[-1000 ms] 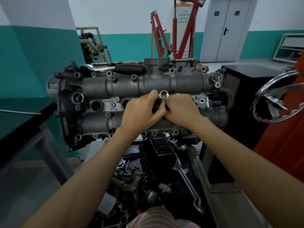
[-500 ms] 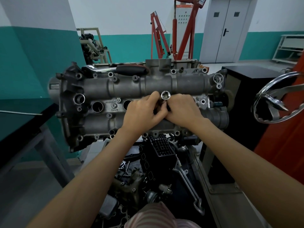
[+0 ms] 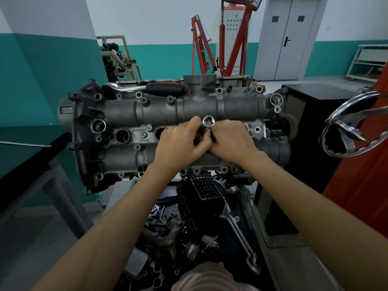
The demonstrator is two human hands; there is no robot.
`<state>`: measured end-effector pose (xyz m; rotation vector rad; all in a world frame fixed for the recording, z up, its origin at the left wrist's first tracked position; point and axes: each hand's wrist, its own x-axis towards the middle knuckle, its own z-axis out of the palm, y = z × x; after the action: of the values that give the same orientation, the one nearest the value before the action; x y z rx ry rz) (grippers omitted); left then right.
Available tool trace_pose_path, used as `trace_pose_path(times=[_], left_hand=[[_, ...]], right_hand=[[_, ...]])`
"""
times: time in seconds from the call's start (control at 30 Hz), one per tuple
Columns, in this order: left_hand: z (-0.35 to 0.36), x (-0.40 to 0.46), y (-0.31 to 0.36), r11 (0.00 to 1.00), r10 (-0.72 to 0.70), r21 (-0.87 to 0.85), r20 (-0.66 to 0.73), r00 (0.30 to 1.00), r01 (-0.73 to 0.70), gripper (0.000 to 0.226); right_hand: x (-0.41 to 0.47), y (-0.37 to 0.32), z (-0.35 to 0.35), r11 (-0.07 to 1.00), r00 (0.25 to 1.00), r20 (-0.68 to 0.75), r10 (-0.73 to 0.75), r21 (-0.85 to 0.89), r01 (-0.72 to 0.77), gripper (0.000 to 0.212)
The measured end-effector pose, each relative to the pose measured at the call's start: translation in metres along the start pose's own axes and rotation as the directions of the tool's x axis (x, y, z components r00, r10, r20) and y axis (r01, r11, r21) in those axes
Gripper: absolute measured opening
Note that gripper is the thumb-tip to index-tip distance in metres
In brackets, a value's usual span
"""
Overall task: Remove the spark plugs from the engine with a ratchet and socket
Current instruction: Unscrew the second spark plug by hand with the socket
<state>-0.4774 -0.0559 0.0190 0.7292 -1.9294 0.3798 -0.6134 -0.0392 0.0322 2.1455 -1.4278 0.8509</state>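
The grey engine head (image 3: 130, 120) lies across the stand in front of me, with two open plug wells (image 3: 122, 136) showing to the left of my hands. A shiny deep socket (image 3: 208, 122) stands upright over the middle of the head, its open end facing me. My left hand (image 3: 180, 144) and my right hand (image 3: 230, 141) meet around its shaft, fingers curled on it. What the socket sits on is hidden by my fingers. The ratchet (image 3: 147, 88), chrome with a black handle, rests along the back edge of the head, away from both hands.
A black cabinet (image 3: 315, 106) stands right of the engine, with a chrome ring-shaped part (image 3: 354, 122) beside it. A dark table edge (image 3: 31, 156) is at left. Loose engine parts (image 3: 189, 223) fill the tray below. A red hoist (image 3: 222, 38) stands behind.
My hands have stayed clasped around the socket; the view has shifted slightly, and the fingers have moved a little on the shaft.
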Motion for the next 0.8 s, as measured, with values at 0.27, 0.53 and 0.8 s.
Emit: trace_pose_path(times=[0.27, 0.53, 0.8], left_hand=[[0.0007, -0.0001, -0.0003, 1.000, -0.017, 0.005, -0.009, 1.000, 0.017, 0.034], [0.0017, -0.0005, -0.0008, 1.000, -0.017, 0.003, -0.017, 1.000, 0.017, 0.033], [-0.0024, -0.0008, -0.0012, 0.997, -0.048, -0.062, 0.046, 0.998, 0.050, 0.032]], right_hand=[[-0.0010, 0.0012, -0.0002, 1.000, 1.000, 0.024, -0.014, 0.001, 0.014, 0.022], [-0.0004, 0.0024, 0.0015, 1.000, 0.998, 0.056, -0.016, 0.004, 0.016, 0.016], [-0.0019, 0.0035, 0.0013, 0.999, 0.998, 0.025, -0.053, -0.002, 0.053, 0.024]])
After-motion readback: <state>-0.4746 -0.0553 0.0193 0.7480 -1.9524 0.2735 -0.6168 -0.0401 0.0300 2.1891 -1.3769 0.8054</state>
